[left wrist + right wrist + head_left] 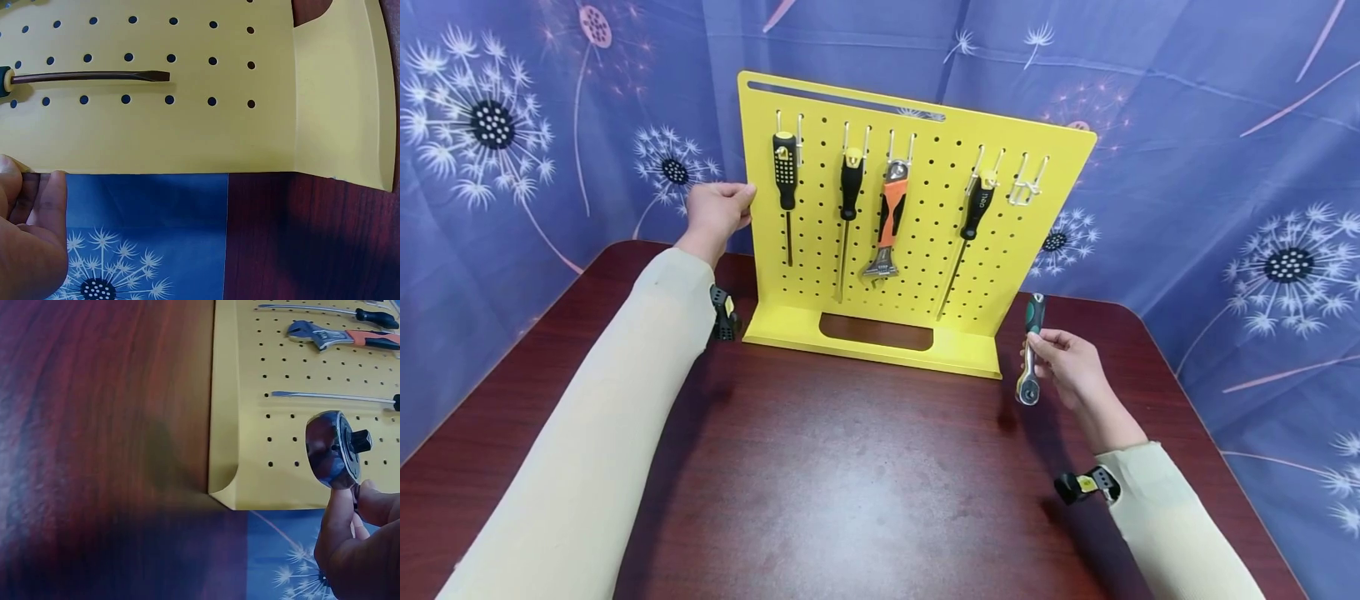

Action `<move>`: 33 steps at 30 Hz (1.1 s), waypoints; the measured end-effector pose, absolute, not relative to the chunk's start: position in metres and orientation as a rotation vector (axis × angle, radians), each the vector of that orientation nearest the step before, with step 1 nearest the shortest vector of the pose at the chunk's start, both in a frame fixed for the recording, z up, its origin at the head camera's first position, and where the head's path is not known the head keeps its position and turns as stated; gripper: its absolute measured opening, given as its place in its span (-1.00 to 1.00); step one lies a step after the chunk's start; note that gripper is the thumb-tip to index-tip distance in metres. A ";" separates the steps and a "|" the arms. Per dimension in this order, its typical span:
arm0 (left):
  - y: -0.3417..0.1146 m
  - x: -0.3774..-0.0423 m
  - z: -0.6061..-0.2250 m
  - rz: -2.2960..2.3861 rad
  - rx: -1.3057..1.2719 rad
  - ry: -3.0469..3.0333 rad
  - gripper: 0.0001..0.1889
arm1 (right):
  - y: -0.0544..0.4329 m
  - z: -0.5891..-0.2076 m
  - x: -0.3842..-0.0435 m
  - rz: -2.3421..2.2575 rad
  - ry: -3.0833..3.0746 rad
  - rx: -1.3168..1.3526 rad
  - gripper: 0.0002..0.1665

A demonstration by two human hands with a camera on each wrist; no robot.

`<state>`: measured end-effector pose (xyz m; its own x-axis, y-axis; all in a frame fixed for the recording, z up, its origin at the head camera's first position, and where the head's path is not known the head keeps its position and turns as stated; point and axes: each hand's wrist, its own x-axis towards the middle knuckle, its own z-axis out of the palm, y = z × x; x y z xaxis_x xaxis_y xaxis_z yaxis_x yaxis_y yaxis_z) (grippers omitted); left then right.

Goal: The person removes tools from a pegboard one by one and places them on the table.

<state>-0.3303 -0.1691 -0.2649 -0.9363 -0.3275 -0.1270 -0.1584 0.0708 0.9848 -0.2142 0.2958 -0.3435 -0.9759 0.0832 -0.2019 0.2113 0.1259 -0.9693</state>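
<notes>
Right of pegboard (pixel 925 237): I see right hand (pixel 1071 367) gripping ratchet (pixel 1028 385), its middle covered | pegboard's left edge: left hand (pixel 715 215) pinching, cropped in wrist view | on pegboard: screwdrivers (pixel 852 187), wrench (pixel 891 208)

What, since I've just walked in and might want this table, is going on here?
A person is at a yellow pegboard fitted with hanging tools. Their left hand grips its left edge, while their right hand holds a ratchet wrench above the table, beside the board's lower right corner. Three screwdrivers and an orange-and-black adjustable wrench hang on the board. The ratchet is off the board, its metal head pointing down.
</notes>
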 end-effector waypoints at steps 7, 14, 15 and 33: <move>-0.169 -0.329 -0.264 -1.997 0.497 -2.202 -0.57 | 0.297 -0.351 -0.216 -1.872 2.287 0.338 -0.75; -0.170 -0.327 -0.264 -1.994 0.486 -2.200 -0.58 | 0.300 -0.361 -0.220 -1.774 2.274 0.379 -0.67; -0.170 -0.327 -0.264 -1.996 0.486 -2.199 -0.57 | 0.301 -0.363 -0.221 -1.761 2.274 0.382 -0.66; -0.171 -0.329 -0.267 -2.000 0.471 -2.200 -0.57 | 0.309 -0.376 -0.231 -1.648 2.201 0.377 -0.68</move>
<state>-0.3294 -0.1714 -0.2672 -0.9427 -0.3146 -0.1114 -0.1407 0.0721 0.9874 -0.2313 0.3087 -0.3759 -0.8978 -0.0042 -0.4404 0.4214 0.2826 -0.8617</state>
